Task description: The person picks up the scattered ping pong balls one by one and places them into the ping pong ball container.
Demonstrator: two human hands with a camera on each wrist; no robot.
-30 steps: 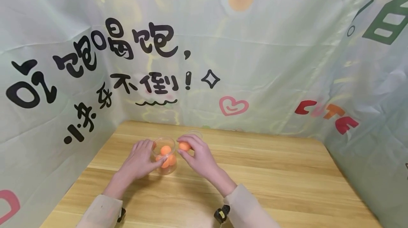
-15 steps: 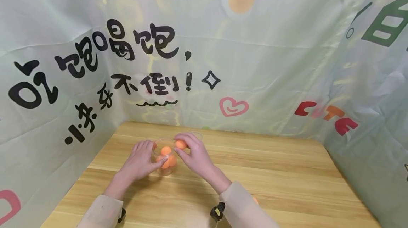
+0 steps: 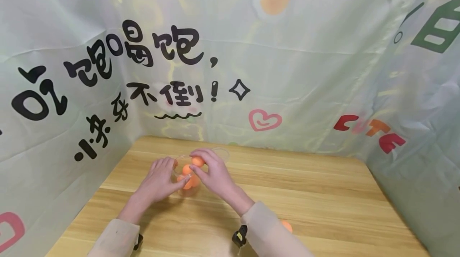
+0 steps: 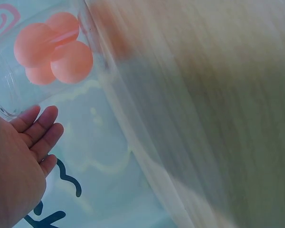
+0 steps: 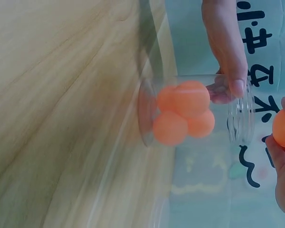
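A clear plastic jar [image 5: 240, 118] with a threaded rim stands upright on the wooden table, several orange balls [image 5: 184, 114] piled in its lower part. My left hand [image 3: 157, 181] grips it near the top, thumb on the near side and fingers round the far left. Between thumb and fingers, my right hand [image 3: 215, 173] pinches another orange ball [image 3: 197, 162] at the right of the jar's mouth. The right wrist view shows this held ball just above the rim. In the left wrist view, the fingers [image 4: 45, 133] of the left hand lie beside the jar's neck.
A clear round lid [image 3: 222, 154] lies on the table [image 3: 316, 193] behind the right hand. One more orange ball [image 3: 286, 226] rests beside the right sleeve, partly covered by it. Printed cloth [image 3: 305, 73] hangs along the table's back and sides.
My right hand has moved left with its ball, from beside the jar to its mouth. The ball by the right sleeve has come into view. My left hand stays on the jar.
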